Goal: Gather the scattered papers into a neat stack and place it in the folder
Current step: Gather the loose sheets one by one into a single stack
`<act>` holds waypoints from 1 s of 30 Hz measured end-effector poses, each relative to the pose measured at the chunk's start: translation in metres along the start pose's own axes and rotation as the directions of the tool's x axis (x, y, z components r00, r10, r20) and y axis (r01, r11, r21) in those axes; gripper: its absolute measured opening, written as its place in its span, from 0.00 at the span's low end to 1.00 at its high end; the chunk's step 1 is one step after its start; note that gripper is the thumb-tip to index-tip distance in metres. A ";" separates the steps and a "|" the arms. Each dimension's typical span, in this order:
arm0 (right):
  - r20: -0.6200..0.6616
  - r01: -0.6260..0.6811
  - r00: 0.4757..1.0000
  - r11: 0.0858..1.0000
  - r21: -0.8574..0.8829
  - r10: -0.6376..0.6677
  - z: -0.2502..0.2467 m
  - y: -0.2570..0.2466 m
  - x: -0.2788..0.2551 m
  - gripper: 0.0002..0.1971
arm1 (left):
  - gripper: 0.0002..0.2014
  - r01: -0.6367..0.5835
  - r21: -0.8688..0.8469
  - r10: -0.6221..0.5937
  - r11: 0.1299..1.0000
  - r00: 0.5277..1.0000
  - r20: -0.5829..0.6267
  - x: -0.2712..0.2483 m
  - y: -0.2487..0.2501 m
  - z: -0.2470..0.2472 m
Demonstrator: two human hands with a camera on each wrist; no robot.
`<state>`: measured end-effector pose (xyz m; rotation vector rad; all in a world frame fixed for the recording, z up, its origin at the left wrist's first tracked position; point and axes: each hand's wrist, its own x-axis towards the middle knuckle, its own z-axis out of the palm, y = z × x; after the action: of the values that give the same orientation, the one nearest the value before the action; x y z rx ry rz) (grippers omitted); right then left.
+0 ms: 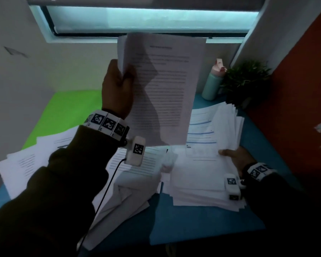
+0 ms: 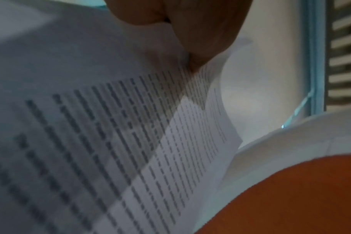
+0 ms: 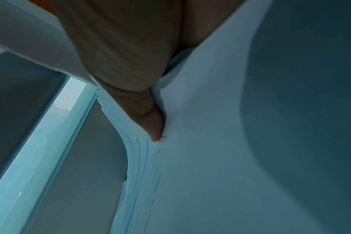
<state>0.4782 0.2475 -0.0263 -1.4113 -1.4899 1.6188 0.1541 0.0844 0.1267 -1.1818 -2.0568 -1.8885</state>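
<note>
My left hand is raised above the desk and pinches a few printed sheets by their left edge; the sheets hang upright. In the left wrist view the fingers pinch the printed sheets. My right hand grips the right side of a thick paper stack lying on the blue folder; its thumb lies on top and the sheets curl upward there. The right wrist view shows the thumb pressed on the paper stack. More loose papers lie scattered at the left.
A mint bottle with a pink lid and a small green plant stand at the back right. A green surface lies at the back left. An orange wall bounds the right, a window the back.
</note>
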 end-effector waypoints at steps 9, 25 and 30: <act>-0.051 0.020 0.998 0.999 -0.040 -0.022 -0.002 0.002 0.001 0.26 | 0.09 0.365 0.313 -0.465 0.877 0.808 0.361 -0.070 -0.034 0.098; 0.064 0.137 0.988 0.990 0.015 -0.138 -0.028 -0.024 -0.005 0.33 | 0.33 0.552 0.067 -0.509 0.831 0.707 0.492 -0.095 -0.041 0.114; 0.023 0.277 0.960 0.959 0.064 -0.279 -0.030 -0.067 -0.003 0.22 | 0.31 0.703 -0.029 -0.675 0.711 0.693 0.252 -0.072 -0.089 0.057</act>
<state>0.4888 0.2733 0.0414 -1.0912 -1.5645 1.5023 0.1736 0.1084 0.0028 -0.6825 -2.8497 -2.2842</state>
